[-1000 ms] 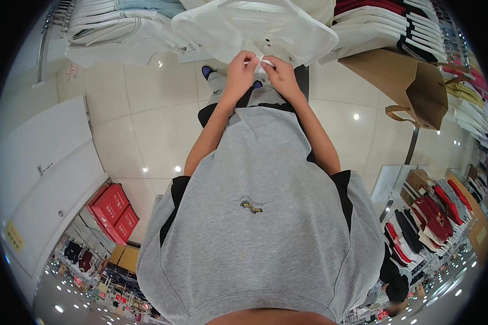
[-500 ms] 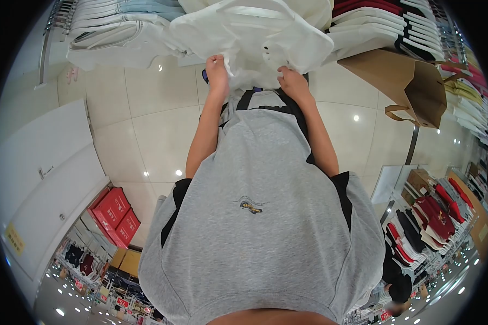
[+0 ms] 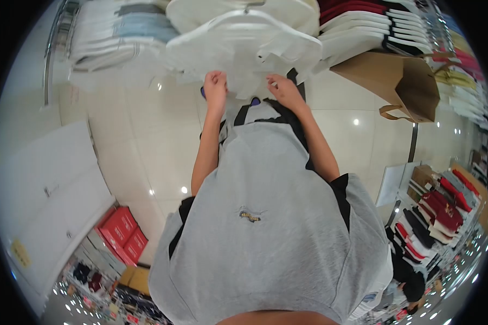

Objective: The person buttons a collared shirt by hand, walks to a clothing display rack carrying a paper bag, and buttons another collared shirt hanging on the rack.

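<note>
- Both forearms reach forward from the grey shirt (image 3: 265,189), roughly side by side and leaning slightly inward, elbows bent.
- The left hand (image 3: 216,89) is narrow, its fingers curled in, at the lower left part of the white garment (image 3: 238,51); whether cloth is caught in it, I cannot tell.
- The right hand (image 3: 287,93) is partly open, with bent fingers and a small gap by the thumb, near the garment's lower right part; contact with the cloth is unclear.
- The white garment hangs in front of the person, between two rows of hanging clothes. Its shoulders spread left to right, and its length runs down from the metal hook (image 3: 249,6) toward the hands and the floor (image 3: 336,130).
- Counted: two hands, one white garment in front, and one cream garment (image 3: 303,16) just behind it.
- One brown paper bag (image 3: 379,78) is to the right, its mouth facing right and toward the person.
- Two red boxes (image 3: 119,227) show at the lower left, side by side.
</note>
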{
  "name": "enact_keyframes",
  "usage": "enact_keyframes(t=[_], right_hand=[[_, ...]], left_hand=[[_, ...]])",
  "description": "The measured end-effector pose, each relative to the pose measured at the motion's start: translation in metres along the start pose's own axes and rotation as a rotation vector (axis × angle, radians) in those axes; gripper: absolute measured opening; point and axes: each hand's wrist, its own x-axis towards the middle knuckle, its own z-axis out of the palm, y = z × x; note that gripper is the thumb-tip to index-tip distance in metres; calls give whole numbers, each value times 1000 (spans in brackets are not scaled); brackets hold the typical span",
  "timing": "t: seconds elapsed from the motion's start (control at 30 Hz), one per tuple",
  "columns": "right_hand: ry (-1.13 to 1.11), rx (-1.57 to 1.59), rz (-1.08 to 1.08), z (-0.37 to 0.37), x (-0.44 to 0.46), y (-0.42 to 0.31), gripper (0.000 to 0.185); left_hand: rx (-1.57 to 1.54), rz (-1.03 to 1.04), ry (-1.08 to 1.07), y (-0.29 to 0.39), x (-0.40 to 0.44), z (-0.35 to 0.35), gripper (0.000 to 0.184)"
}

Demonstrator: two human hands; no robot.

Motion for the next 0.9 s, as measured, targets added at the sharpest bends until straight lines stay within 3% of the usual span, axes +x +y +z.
enact_keyframes(t=[0.23,0.3,0.37,0.43,0.5,0.57,0.6,0.7,0.73,0.83,0.9], right_hand=[[491,149,53,-93,-19,-76,20],[773,80,-77,-141,-30,-96,20],[1122,303,-180,-196,-32,-99,26],[1314,334,-179,-261,-36,-94,31],[1395,341,-132,-314,-23,-48,36],[1351,-90,87,-346,-14,-19,44],[1366,-58,41,-354,-5,-5,45],[1228,-120,209,-371,-6,-28,38],[1182,-117,136,-378,-5,-28,33],[1124,506,-273,-394,-5,-50,25],[1129,709,-429,-417,-24,-63,20]], left_hand=[[27,-104,-103,-22,6,-1,11],[37,-132,-151,-28,12,5,8],[55,-150,-201,-24,15,17,7],[78,-163,-247,-22,16,31,6],[109,-168,-301,-23,22,42,6],[130,-173,-389,-31,34,48,7],[152,-177,-413,-30,33,54,8],[195,-176,-467,-29,31,64,9],[205,-176,-476,-28,31,67,9],[228,-218,-467,-25,29,71,10],[248,-223,-479,-24,31,70,9]])
